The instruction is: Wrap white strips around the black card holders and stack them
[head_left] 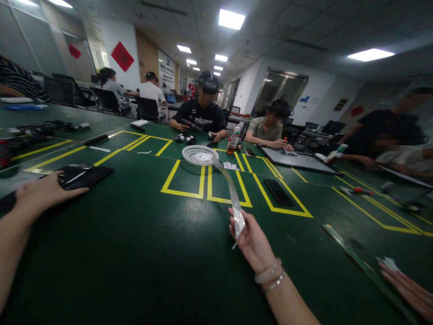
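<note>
My right hand (252, 237) is closed around the near end of a long, shiny, translucent plastic strip (233, 192). The strip rises away from me, and its far end overlaps a round white slotted basket-like piece (194, 155); I cannot tell whether they touch. At the left, my left hand (45, 192) rests on a flat black thing (96, 174), thumb stretched out and apart from the bent fingers. What kind of thing it is I cannot make out.
Yellow tape outlines mark the green table (182, 234). A black phone (278, 192) lies right of centre, a bottle (232, 143) further back. People work opposite, one holding a power drill (192, 125). Another person's hand (406, 284) is beside a long green strip (358, 259) at lower right.
</note>
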A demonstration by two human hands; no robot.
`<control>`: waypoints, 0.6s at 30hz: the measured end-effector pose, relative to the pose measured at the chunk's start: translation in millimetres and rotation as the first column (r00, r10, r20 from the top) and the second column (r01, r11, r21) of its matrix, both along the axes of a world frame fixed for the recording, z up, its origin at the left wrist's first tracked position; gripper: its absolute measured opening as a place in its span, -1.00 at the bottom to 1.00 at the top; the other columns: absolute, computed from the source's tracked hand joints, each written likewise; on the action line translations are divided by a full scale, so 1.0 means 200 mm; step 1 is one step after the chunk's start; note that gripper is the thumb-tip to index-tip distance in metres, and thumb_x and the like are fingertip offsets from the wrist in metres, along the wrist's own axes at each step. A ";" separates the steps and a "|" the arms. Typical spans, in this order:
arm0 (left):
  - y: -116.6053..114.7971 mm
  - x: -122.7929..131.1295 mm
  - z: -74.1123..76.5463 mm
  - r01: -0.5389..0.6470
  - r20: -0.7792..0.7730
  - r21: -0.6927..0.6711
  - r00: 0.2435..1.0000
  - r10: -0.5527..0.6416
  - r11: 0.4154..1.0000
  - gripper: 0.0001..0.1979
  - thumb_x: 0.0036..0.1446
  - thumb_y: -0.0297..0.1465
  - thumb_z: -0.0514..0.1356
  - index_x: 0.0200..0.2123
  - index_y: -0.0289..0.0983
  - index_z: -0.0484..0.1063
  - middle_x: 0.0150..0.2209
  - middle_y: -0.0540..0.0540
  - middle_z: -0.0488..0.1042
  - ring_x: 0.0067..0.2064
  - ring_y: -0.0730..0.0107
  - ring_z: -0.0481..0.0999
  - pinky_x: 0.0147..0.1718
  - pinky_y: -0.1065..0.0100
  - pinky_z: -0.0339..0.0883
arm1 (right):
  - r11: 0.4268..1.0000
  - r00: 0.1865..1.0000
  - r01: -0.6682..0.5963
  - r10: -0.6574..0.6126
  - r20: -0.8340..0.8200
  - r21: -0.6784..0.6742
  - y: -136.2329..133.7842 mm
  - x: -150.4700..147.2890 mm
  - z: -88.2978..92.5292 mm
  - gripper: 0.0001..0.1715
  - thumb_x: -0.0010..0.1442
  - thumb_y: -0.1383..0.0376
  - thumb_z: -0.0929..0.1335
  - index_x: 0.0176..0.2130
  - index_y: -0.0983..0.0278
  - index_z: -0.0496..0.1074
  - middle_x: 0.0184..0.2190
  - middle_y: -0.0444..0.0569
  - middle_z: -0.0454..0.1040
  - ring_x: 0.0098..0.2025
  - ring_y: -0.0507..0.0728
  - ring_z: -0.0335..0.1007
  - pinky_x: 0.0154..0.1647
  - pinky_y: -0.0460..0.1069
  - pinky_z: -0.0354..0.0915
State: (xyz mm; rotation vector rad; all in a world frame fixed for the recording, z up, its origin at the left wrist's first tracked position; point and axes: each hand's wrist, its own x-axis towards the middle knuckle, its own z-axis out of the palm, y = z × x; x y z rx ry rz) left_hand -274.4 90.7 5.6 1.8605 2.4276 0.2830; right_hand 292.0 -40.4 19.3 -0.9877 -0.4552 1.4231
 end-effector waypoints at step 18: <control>-0.46 1.31 0.04 0.913 0.181 0.169 0.342 -0.922 0.372 -0.02 -0.15 -0.18 0.46 0.32 -0.18 0.12 0.27 -0.19 0.21 0.30 -0.15 0.14 0.35 -0.15 -0.17 | 0.964 0.894 -0.128 0.011 0.448 0.232 -0.03 -0.02 -0.02 -0.45 0.07 0.09 0.53 0.05 0.11 0.51 0.05 -0.05 0.54 0.03 0.15 0.48 0.14 0.08 0.34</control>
